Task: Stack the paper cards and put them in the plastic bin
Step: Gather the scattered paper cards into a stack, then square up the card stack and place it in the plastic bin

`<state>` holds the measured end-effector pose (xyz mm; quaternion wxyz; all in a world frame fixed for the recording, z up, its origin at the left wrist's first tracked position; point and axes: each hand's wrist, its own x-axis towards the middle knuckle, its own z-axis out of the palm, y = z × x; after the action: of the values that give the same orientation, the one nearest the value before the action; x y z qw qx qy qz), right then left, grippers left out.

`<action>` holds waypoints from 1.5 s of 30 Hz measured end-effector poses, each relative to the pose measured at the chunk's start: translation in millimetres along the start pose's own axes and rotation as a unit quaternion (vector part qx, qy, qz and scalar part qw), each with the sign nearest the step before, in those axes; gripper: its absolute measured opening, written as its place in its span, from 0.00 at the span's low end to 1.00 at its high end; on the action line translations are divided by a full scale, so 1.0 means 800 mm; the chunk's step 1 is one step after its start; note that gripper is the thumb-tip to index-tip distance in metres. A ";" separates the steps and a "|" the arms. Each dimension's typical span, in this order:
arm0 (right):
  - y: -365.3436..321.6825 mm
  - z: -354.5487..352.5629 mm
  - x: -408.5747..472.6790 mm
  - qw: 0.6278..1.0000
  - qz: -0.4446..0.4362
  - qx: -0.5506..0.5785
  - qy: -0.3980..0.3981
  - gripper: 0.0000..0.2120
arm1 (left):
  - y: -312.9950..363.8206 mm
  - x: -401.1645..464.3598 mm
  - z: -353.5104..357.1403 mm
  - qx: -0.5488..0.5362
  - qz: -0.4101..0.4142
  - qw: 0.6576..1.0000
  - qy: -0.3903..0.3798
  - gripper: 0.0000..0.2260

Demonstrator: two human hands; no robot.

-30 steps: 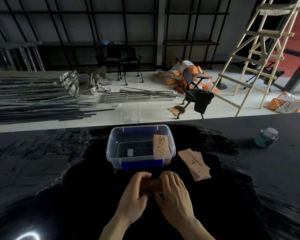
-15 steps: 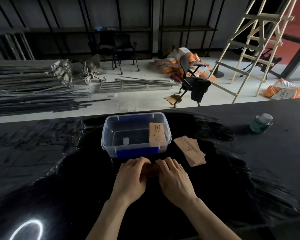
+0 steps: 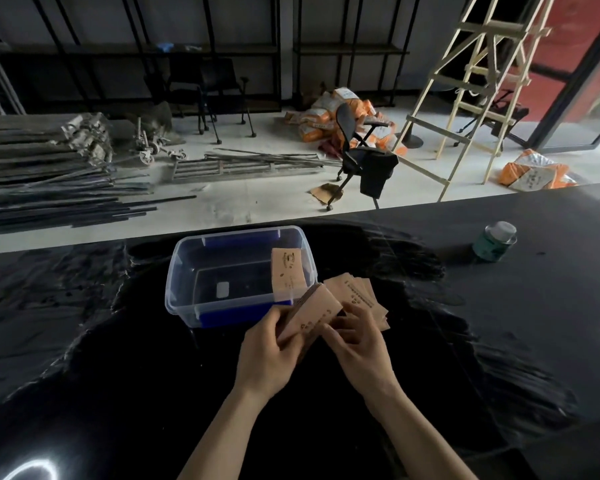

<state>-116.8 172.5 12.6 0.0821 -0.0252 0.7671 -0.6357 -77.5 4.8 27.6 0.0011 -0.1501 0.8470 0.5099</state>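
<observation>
A stack of tan paper cards is lifted off the black table, tilted up toward the bin. My left hand grips its near left end; my right hand holds its right edge with the fingertips. The clear plastic bin with blue handles stands just beyond my hands. One tan card leans upright against the bin's right inner wall. A fanned pile of more cards lies on the table right of the bin, partly hidden behind my right hand.
A green can with a pale lid stands on the table at the far right. The black table's far edge runs just behind the bin. Beyond it are a chair, a ladder and metal bars on the floor.
Both hands were pressed flat on the cards on the table; now they have lifted the stack and tilted it up toward the bin. The camera view has shifted a little.
</observation>
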 end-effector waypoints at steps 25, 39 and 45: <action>-0.001 -0.069 0.138 0.932 0.083 -0.351 -0.009 0.24 | 0.090 0.092 0.128 0.037 -0.182 0.982 0.037 0.21; 0.012 -0.086 0.119 0.987 0.150 -0.051 0.004 0.23 | 0.081 0.085 0.141 -0.108 -0.134 0.985 0.008 0.25; -0.003 -0.088 0.064 0.992 0.068 0.096 0.035 0.26 | 0.083 0.057 0.121 -0.225 -0.105 0.969 0.010 0.30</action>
<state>-178.7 233.2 22.9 0.1005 0.0574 0.7051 -0.6996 -152.9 105.7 31.4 0.0121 -0.2401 0.6898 0.6829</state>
